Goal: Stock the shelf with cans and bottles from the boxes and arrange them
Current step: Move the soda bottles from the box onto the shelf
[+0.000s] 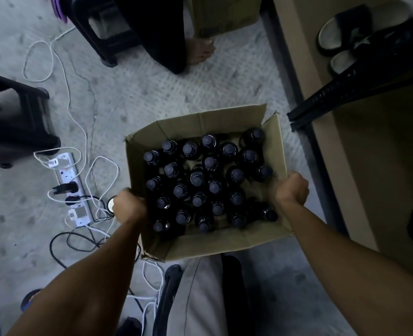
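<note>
An open brown cardboard box (pixel 225 241) is sitting low in the middle of the view, its flaps standing up and its inside packed with dark glass bottles with dark round caps (pixel 210 162), all upright and crowded cap to cap in rough rows. The person is gripping the box from both sides: the left hand (pixel 130 206) is closing over the top edge of the left wall, fingers curling down inside beside the nearest bottles, and the right hand (pixel 291 189) is clenching the top edge of the right wall in a tight fist, so the bottles are lying directly between the two hands. Whether the box is resting on the grey speckled concrete floor (pixel 152 93) or hanging just above it cannot be told. The person's light beige trouser leg (pixel 205 299) is showing right below the box. Just left of the box a white power strip (pixel 72 190) is lying on the floor with plugs in it, and white and black cables (pixel 65 86) are looping around it and trailing off. Further left a black plastic stool (pixel 14 117) is standing, and another black stool (pixel 103 27) is standing at the top, beside someone's bare foot (pixel 200 50). To the right a tan board surface (pixel 370 166) is running along the floor, with a black metal shelf rail (pixel 358 81) crossing it and a pair of dark slide sandals (pixel 341 37) lying near the top corner.
</note>
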The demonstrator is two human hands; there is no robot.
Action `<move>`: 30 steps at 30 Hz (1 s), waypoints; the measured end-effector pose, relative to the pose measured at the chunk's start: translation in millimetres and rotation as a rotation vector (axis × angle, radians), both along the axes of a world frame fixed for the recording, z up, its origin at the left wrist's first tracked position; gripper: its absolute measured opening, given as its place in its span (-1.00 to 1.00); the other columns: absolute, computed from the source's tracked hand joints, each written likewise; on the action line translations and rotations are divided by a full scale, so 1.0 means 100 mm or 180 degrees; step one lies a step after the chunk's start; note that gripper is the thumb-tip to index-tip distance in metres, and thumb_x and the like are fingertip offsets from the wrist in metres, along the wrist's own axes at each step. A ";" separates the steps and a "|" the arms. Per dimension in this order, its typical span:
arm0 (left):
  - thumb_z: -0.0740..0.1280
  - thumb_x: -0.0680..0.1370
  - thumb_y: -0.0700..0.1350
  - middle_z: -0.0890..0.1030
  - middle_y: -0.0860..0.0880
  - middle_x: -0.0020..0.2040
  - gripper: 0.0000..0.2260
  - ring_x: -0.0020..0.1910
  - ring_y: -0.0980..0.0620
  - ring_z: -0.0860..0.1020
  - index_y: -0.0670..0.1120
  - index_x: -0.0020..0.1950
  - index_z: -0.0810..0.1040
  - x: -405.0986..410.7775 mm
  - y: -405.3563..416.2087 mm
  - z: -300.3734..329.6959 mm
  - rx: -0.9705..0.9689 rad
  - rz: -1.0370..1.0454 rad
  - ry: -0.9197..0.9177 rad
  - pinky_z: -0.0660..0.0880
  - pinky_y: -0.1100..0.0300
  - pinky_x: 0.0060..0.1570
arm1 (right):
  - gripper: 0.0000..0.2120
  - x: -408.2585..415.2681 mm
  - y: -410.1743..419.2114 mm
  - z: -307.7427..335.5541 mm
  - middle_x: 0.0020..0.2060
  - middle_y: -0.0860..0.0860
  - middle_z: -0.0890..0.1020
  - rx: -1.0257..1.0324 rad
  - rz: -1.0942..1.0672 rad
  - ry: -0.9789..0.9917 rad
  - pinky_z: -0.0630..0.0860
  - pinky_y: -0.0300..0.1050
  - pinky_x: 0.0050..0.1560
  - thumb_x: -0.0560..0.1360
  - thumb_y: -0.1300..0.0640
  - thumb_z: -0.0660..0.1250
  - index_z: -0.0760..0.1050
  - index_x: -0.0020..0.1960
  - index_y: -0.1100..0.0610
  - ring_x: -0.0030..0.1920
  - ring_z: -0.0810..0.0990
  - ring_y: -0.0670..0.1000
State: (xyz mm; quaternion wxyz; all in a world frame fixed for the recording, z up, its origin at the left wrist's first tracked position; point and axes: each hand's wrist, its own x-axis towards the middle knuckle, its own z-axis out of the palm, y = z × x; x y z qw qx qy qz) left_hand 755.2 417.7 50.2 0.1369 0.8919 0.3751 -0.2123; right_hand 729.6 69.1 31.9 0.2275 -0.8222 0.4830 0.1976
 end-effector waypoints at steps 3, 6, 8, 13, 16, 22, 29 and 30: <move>0.36 0.47 -0.29 0.65 -0.30 -0.04 -0.83 -0.01 -0.27 0.61 -0.25 0.05 0.61 -0.04 -0.09 0.00 -0.0051 -0.0220 -0.0040 0.53 -0.04 -0.03 | -0.88 -0.02 0.04 0.02 0.01 0.32 0.60 0.0046 0.0152 -0.0006 0.49 -0.01 -0.15 0.54 0.29 0.28 0.55 0.02 0.32 0.02 0.59 0.32; 0.38 0.45 -0.28 0.65 -0.30 -0.05 -0.81 0.00 -0.27 0.62 -0.24 0.05 0.62 -0.09 -0.16 0.04 -0.0092 -0.0431 -0.0046 0.52 -0.02 -0.02 | -0.90 -0.02 0.05 0.07 -0.03 0.32 0.61 0.0084 0.0243 -0.0049 0.55 0.04 -0.14 0.49 0.30 0.31 0.54 -0.03 0.32 -0.02 0.61 0.32; 0.38 0.43 -0.28 0.65 -0.30 -0.08 -0.82 -0.03 -0.27 0.63 -0.23 0.02 0.63 -0.12 -0.21 0.07 -0.0125 -0.0521 -0.0032 0.52 -0.01 -0.06 | -0.88 -0.04 0.03 0.11 -0.03 0.31 0.61 0.0118 0.0287 -0.0056 0.52 0.00 -0.19 0.48 0.30 0.31 0.55 -0.01 0.33 -0.03 0.61 0.31; 0.38 0.40 -0.29 0.65 -0.30 -0.13 -0.82 -0.07 -0.28 0.63 -0.24 -0.02 0.65 -0.07 -0.31 0.15 -0.0159 -0.0829 -0.0071 0.53 -0.02 -0.08 | -0.90 -0.14 -0.01 0.20 -0.09 0.28 0.62 0.0200 0.0239 -0.0070 0.48 -0.06 -0.27 0.48 0.28 0.33 0.55 -0.08 0.33 -0.08 0.63 0.27; 0.39 0.39 -0.29 0.65 -0.30 -0.15 -0.83 -0.09 -0.28 0.63 -0.23 -0.04 0.65 -0.04 -0.32 0.16 -0.0165 -0.1043 -0.0071 0.53 -0.02 -0.09 | -0.90 -0.28 -0.04 0.22 -0.10 0.28 0.62 0.0217 0.0207 -0.0099 0.45 -0.06 -0.24 0.48 0.27 0.33 0.54 -0.09 0.33 -0.08 0.62 0.27; 0.39 0.38 -0.27 0.65 -0.29 -0.18 -0.82 -0.11 -0.29 0.62 -0.17 -0.04 0.66 0.04 -0.44 0.17 -0.0171 -0.1484 -0.0045 0.52 -0.02 -0.14 | -0.95 -0.65 -0.13 0.22 -0.13 0.28 0.62 0.0176 -0.0098 -0.0200 0.41 -0.09 -0.25 0.46 0.31 0.31 0.51 -0.16 0.30 -0.10 0.61 0.26; 0.36 0.39 -0.31 0.64 -0.26 -0.22 -0.84 -0.16 -0.26 0.62 -0.18 -0.08 0.65 0.10 -0.75 0.19 -0.0301 -0.2051 -0.0041 0.41 0.09 -0.24 | -0.94 -1.19 -0.28 0.27 -0.15 0.31 0.62 0.0131 -0.0447 -0.0206 0.32 -0.09 -0.25 0.43 0.29 0.31 0.53 -0.20 0.26 -0.09 0.60 0.31; 0.36 0.38 -0.31 0.64 -0.26 -0.23 -0.84 -0.17 -0.26 0.61 -0.19 -0.09 0.65 0.12 -0.81 0.19 -0.0298 -0.2146 -0.0046 0.44 0.07 -0.23 | -0.94 -1.27 -0.30 0.27 -0.15 0.31 0.62 0.0120 -0.0497 -0.0197 0.33 -0.08 -0.25 0.44 0.28 0.31 0.52 -0.21 0.25 -0.09 0.60 0.31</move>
